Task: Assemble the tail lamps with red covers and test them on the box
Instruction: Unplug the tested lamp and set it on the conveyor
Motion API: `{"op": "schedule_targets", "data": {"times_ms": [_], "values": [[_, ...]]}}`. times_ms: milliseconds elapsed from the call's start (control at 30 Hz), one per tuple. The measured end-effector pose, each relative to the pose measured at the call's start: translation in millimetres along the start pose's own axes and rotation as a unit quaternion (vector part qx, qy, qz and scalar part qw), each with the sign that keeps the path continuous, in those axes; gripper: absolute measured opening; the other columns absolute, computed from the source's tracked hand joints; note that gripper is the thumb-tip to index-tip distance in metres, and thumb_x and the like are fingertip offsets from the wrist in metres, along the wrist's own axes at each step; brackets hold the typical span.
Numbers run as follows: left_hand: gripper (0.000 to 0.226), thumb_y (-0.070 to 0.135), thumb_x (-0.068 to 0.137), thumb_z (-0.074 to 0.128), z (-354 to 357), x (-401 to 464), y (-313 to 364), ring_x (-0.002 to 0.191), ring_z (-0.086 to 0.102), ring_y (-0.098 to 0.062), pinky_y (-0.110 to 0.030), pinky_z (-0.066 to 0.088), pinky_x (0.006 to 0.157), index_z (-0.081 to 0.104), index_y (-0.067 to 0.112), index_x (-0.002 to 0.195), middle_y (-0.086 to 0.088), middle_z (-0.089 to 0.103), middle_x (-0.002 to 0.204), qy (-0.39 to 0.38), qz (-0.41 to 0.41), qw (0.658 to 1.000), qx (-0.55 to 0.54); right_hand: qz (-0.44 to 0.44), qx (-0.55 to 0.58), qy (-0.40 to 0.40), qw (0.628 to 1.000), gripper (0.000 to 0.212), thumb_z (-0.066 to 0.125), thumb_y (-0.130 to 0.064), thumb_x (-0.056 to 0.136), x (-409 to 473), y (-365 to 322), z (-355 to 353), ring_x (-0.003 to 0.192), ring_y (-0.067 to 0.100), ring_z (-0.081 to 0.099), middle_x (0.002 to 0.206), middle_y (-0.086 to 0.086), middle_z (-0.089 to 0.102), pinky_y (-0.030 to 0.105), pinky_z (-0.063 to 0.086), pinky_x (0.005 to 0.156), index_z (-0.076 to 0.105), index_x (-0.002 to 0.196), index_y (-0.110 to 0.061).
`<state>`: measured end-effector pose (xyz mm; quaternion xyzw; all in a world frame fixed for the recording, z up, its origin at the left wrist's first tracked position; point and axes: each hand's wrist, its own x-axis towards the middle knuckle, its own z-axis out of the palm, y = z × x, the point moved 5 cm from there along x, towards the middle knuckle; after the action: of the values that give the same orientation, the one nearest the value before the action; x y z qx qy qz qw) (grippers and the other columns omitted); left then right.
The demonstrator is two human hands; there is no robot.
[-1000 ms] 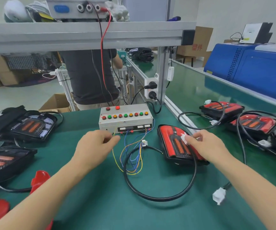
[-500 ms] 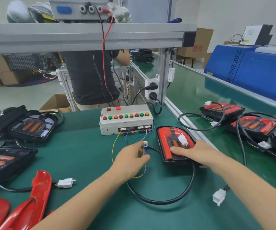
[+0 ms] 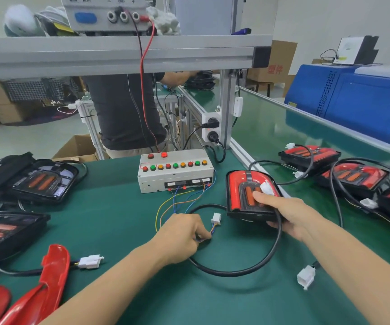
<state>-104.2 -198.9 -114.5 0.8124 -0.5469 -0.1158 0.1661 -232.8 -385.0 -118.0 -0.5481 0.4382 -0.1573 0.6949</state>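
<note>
Here, left hand (image 3: 184, 235) pinching thin coloured wires (image 3: 204, 238) just below white connector (image 3: 216, 218). Right hand (image 3: 290, 214) gripping red-covered tail lamp (image 3: 251, 193) on green desk (image 3: 109, 221), at 4 o'clock of test box (image 3: 175, 172). Spare red covers (image 3: 55, 270) at 7 o'clock.

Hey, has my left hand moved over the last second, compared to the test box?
Yes. The left hand has drawn back from the test box toward the person and a little right, and now pinches the coloured wires near the white connector.
</note>
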Motion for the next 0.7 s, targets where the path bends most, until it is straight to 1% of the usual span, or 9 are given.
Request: {"op": "schedule_targets", "data": {"times_ms": [67,167,233,300,367,433,500,600,700], "values": [[0.034,0.002,0.083,0.051,-1,2,1,0.091,0.055,-0.019,-0.03,0.042,0.087,0.073,0.021,0.1,0.001,0.064,0.103,-0.02,0.006,1.0,0.023,-0.001,0.058,-0.033,0.998,0.038,0.081,-0.029,0.054,-3,-6,2,0.043,0.01,0.061,0.058,0.001,0.07,0.019,0.049,0.041,0.066,0.083,-0.011],[0.028,0.011,0.09,0.053,-11,1,1,0.1,0.059,-0.013,-0.027,0.037,0.098,0.074,0.026,0.102,0.009,0.07,0.105,-0.022,0.016,1.0,0.016,-0.017,0.162,-0.08,0.983,0.034,0.075,-0.032,0.058,-7,-26,3,0.045,0.013,0.061,0.061,0.003,0.068,0.018,0.048,0.038,0.065,0.082,-0.011],[0.033,0.001,0.088,0.053,-32,-1,0,0.104,0.059,-0.007,-0.018,0.036,0.098,0.074,0.022,0.101,0.008,0.07,0.107,0.072,0.022,0.994,-0.074,-0.034,0.206,-0.085,0.974,0.032,0.074,-0.032,0.061,-10,-42,-3,0.048,0.016,0.065,0.064,0.005,0.069,0.018,0.049,0.039,0.066,0.083,-0.01],[0.042,-0.013,0.083,0.048,-58,-8,-9,0.103,0.056,0.002,-0.003,0.033,0.091,0.072,0.018,0.099,0.007,0.067,0.109,0.218,0.005,0.961,-0.169,-0.049,0.227,-0.085,0.969,0.034,0.074,-0.034,0.062,-13,-54,-9,0.054,0.019,0.067,0.071,0.007,0.071,0.018,0.049,0.041,0.066,0.085,-0.011],[0.045,-0.013,0.083,0.045,-70,-14,-23,0.103,0.054,0.001,0.003,0.031,0.083,0.068,0.022,0.099,0.011,0.064,0.11,0.287,-0.048,0.933,-0.213,-0.052,0.235,-0.085,0.967,0.033,0.073,-0.035,0.064,-15,-59,-14,0.057,0.019,0.067,0.072,0.008,0.072,0.017,0.049,0.044,0.065,0.085,-0.01],[0.033,0.0,0.089,0.05,-65,-15,-28,0.106,0.055,-0.004,-0.002,0.034,0.085,0.064,0.027,0.102,0.014,0.064,0.111,0.244,-0.07,0.942,-0.218,-0.045,0.237,-0.079,0.967,0.03,0.072,-0.036,0.071,-15,-59,-18,0.056,0.018,0.068,0.068,0.009,0.072,0.017,0.05,0.045,0.064,0.084,-0.01],[0.02,0.022,0.092,0.056,-45,-14,-26,0.108,0.055,-0.006,-0.018,0.037,0.097,0.061,0.03,0.11,0.018,0.063,0.111,0.119,-0.061,0.97,-0.201,-0.036,0.247,-0.069,0.966,0.028,0.072,-0.036,0.075,-13,-56,-21,0.06,0.017,0.066,0.066,0.008,0.071,0.017,0.05,0.046,0.065,0.083,-0.01],[0.029,0.034,0.09,0.056,-13,-17,-24,0.112,0.05,-0.004,-0.035,0.02,0.112,0.056,0.036,0.12,0.022,0.057,0.116,-0.032,-0.02,0.999,-0.031,-0.038,0.269,-0.046,0.961,0.031,0.075,-0.036,0.063,-9,-54,-27,0.062,0.015,0.062,0.064,0.003,0.07,0.017,0.05,0.045,0.065,0.082,-0.013],[0.035,0.035,0.091,0.054,-8,-17,-28,0.118,0.036,0.009,-0.029,0.006,0.111,0.05,0.047,0.124,0.027,0.046,0.124,-0.015,0.01,0.998,0.064,-0.058,0.27,0.0,0.961,0.027,0.078,-0.031,0.063,-5,-58,-45,0.048,0.011,0.063,0.06,0.0,0.069,0.018,0.05,0.044,0.065,0.079,-0.015]]}}
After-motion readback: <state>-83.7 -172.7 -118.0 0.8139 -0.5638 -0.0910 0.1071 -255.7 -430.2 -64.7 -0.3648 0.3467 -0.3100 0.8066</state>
